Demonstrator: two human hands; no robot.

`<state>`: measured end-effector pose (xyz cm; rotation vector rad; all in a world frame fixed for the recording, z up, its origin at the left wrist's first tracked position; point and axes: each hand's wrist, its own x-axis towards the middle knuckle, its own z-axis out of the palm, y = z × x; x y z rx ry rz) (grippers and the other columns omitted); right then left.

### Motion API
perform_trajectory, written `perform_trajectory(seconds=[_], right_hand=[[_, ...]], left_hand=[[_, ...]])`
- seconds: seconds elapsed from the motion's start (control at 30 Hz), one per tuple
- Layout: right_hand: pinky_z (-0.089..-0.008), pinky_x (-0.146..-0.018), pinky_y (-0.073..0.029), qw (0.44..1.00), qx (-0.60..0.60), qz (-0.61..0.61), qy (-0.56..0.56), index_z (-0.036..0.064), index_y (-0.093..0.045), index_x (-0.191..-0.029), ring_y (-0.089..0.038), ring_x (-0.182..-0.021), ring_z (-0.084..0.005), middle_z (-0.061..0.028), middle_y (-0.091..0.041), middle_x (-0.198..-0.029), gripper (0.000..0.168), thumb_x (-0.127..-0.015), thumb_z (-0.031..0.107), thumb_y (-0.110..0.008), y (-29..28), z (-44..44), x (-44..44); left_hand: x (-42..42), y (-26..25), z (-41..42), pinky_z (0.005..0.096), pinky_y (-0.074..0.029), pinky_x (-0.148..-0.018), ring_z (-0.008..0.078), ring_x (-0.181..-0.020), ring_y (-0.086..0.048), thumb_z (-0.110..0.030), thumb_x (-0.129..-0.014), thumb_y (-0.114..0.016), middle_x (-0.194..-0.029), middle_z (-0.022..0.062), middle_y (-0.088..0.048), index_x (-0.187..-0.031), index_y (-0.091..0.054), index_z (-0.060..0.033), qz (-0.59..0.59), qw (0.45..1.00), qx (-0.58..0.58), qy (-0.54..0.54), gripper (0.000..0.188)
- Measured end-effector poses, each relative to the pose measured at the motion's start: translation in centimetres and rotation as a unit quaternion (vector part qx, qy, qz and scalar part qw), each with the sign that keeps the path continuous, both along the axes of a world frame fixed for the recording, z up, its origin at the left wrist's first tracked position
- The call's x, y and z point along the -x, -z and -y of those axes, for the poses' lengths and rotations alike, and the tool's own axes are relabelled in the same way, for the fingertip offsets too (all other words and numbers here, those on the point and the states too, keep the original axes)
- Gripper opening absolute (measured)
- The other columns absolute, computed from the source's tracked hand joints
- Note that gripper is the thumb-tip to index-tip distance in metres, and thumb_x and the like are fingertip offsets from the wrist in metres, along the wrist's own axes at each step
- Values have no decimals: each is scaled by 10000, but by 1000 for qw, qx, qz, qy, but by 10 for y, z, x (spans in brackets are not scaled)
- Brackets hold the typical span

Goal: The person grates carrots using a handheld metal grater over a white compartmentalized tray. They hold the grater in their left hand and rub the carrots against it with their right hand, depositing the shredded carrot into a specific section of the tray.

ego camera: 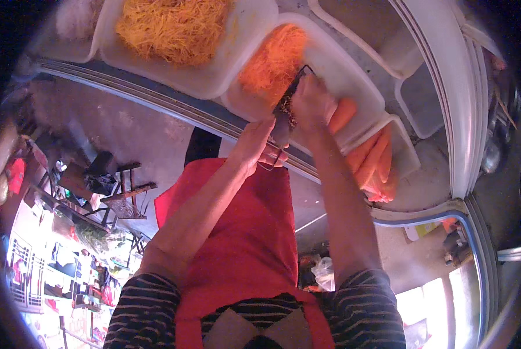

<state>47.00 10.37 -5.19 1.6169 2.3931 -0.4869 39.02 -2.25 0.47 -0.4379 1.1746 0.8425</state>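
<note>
My left hand (260, 141) grips the lower, near end of a flat hand grater (281, 128) with a wire frame. The grater slants over a white plastic tub (367, 89), its far end above a heap of bright orange carrot shreds (275, 59). Against the grater's face, my right hand (310, 102) is curled and blurred; whatever may be inside its fingers is hidden. A whole carrot (344, 114) lies in the tub just right of that hand.
Left of the tub, a larger white tub (243, 56) holds yellow-orange shreds (173, 30). Several carrots (373, 155) sit in a small container (406, 141) at the right. A metal-edged counter rim (155, 112) runs in front of me. A wooden chair (127, 196) stands on the left.
</note>
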Motion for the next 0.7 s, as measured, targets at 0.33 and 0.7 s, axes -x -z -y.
perform_trajectory(seconds=[0.33,0.7], right_hand=[[-553,-588,-476,998,5,-49,-47,56,-529,-818,-611,-662,-380,-163,-580,-803,206,-837,260,-511,-11,24,-7],[-457,-681,-462,987,31,-153,37,58,-546,-853,-590,-782,-355,-153,-592,-852,299,-911,344,-480,3,-1,-21]], left_hand=[[-1,-3,-2,382,-573,-521,268,-652,-673,-472,-939,-386,-853,156,-648,-1073,-505,-37,12,1000,14,6,470],[0,-3,-4,404,-580,-544,298,-681,-677,-459,-947,-380,-878,179,-650,-1104,-507,-30,30,999,1,-11,474]])
